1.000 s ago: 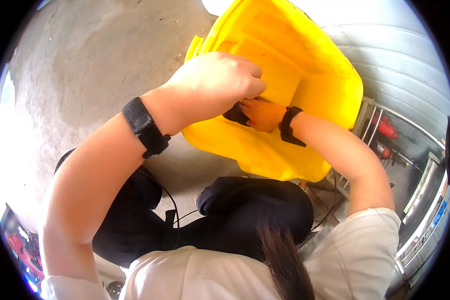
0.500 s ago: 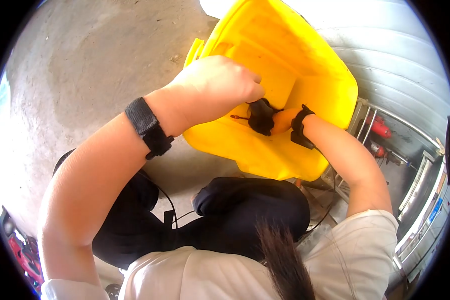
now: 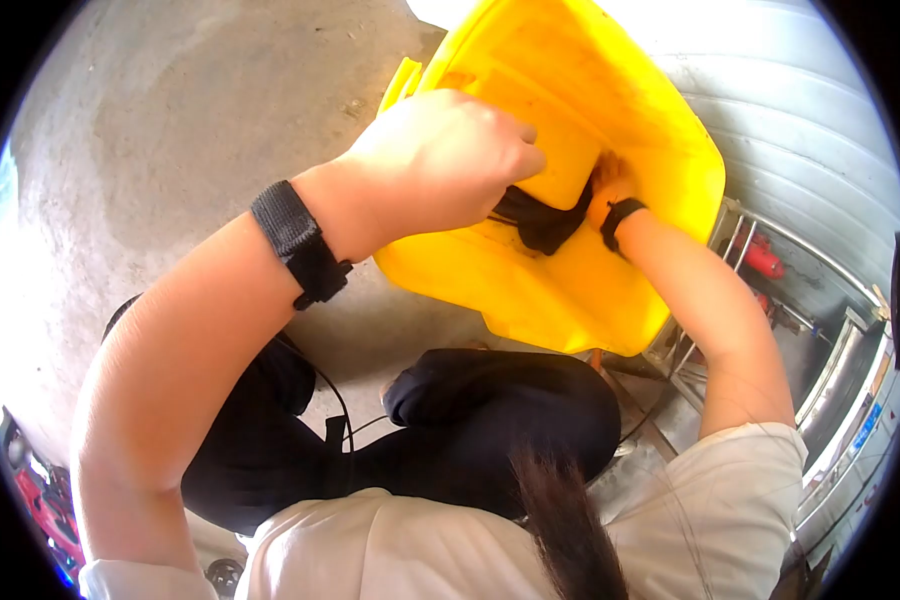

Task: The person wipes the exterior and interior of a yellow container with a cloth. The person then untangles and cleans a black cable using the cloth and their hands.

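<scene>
A large yellow plastic bin (image 3: 570, 300) lies tipped with its opening toward me. My left hand (image 3: 455, 160) is closed in a fist over its left side, knuckles up. Soft black material (image 3: 550, 225), perhaps cloth or a bag, shows just below that fist and stretches right across the inside of the bin. The fist looks closed on its left end, though the fingertips are hidden. Deep in the bin, my right hand (image 3: 613, 190) is at the right end of the black material, close to the inner wall. Motion smears its fingers, so its grip is unclear.
Right of the bin stands a metal-tube frame (image 3: 735, 240) with a red object (image 3: 760, 255) inside it. A pale ribbed wall (image 3: 780, 110) rises behind. Bare concrete floor (image 3: 200, 110) extends to the left. A thin black cable (image 3: 340, 395) hangs by my legs.
My right hand has moved farther into the bin, up and slightly right, and the black material is drawn out toward it. My left fist has shifted slightly up and right.
</scene>
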Tool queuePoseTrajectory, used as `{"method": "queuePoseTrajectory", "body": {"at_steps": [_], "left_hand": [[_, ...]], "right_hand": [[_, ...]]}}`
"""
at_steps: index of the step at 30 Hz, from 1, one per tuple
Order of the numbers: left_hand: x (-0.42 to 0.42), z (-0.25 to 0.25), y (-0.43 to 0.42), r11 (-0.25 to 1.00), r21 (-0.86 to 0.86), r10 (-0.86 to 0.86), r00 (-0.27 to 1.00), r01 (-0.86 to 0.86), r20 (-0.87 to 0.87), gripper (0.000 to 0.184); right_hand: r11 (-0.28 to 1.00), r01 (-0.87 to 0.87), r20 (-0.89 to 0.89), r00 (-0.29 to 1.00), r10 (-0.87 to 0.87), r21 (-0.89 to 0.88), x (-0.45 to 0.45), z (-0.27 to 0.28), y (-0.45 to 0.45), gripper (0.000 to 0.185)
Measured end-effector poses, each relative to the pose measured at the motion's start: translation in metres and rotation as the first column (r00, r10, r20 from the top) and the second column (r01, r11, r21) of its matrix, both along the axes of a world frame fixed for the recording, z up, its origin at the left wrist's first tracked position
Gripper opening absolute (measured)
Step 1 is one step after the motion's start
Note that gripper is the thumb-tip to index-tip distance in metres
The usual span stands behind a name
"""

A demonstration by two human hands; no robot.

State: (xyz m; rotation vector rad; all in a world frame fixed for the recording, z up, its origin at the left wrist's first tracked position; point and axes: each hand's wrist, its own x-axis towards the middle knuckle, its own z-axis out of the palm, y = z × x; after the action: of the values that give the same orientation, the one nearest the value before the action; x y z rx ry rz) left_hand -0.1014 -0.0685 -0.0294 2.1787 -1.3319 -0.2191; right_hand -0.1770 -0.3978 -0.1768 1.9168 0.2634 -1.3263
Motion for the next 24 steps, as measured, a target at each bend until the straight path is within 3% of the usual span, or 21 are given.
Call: {"method": "queuePoseTrajectory", "body": {"at_steps": [2,5,6,9,10,17,20,23,24], "left_hand": [[0.002,0.002,-0.001,1.000,0.028,0.007,1.000,-0.008,0.012,0.008],[-0.001,-0.001,-0.005,0.999,0.039,0.021,1.000,-0.022,0.023,0.008],[0.001,-0.002,-0.004,0.999,0.043,0.027,0.999,-0.029,0.030,0.008],[0.000,-0.003,-0.004,0.999,0.025,0.031,1.000,-0.031,0.007,0.008],[0.000,-0.003,-0.003,0.999,0.025,0.031,0.999,-0.031,0.011,0.008],[0.000,0.000,-0.003,0.999,0.022,0.023,1.000,-0.023,0.001,0.010],[0.001,-0.005,-0.007,1.000,-0.001,0.011,1.000,-0.011,0.016,0.009],[0.003,-0.001,-0.006,1.000,0.021,0.002,1.000,-0.002,0.006,0.009],[0.004,0.000,-0.007,0.999,0.032,-0.001,1.000,0.001,-0.001,0.008]], "right_hand": [[0.998,0.039,0.009,0.999,-0.039,0.052,0.005,0.000,-0.004,0.085],[0.941,0.240,-0.065,0.971,-0.231,0.240,-0.010,0.003,0.017,0.083],[0.962,0.220,-0.122,0.972,-0.201,0.165,-0.004,0.010,0.034,0.084],[0.935,0.318,-0.082,0.948,-0.309,0.153,-0.014,0.006,0.038,0.085],[0.869,0.346,-0.089,0.937,-0.337,0.355,-0.013,0.019,0.038,0.082],[0.691,0.699,-0.500,0.673,-0.546,0.186,-0.009,-0.005,0.079,0.054],[0.647,0.762,-0.581,0.540,-0.609,0.029,0.005,-0.006,0.103,0.044],[0.204,0.969,-0.504,0.246,-0.828,0.138,-0.018,-0.050,0.069,0.042],[0.392,0.894,-0.545,0.445,-0.711,0.218,-0.017,-0.046,0.070,0.048]]}}
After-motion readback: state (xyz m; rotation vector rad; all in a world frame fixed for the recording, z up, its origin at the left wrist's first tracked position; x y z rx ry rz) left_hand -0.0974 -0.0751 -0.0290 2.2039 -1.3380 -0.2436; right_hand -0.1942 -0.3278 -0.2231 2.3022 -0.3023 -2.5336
